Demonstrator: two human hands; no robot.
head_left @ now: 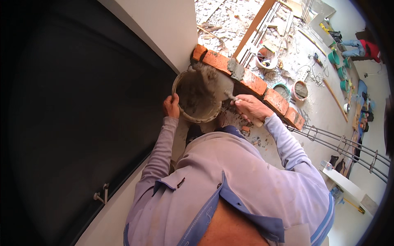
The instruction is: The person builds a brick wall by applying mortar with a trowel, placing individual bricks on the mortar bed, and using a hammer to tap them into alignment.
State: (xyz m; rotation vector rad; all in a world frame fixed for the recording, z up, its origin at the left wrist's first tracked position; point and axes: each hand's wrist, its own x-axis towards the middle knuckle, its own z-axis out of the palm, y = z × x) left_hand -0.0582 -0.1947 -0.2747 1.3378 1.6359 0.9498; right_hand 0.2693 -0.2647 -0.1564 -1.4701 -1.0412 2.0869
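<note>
My left hand grips the left rim of a round, mortar-smeared bucket. In my right hand is a trowel, held by its wooden handle with the fingers wrapped round it. The blade reaches over the bucket's right side, with grey mortar on and beside it. Part of the bucket's inside is hidden by the blade and mortar. Just beyond the bucket runs a low row of orange bricks, with a patch of mortar between two of them.
A white wall stands close on the left beside a dark panel. Steel rebar extends right from the brick row. Beyond lie buckets, rubble and a wooden post. Another person is at the far right.
</note>
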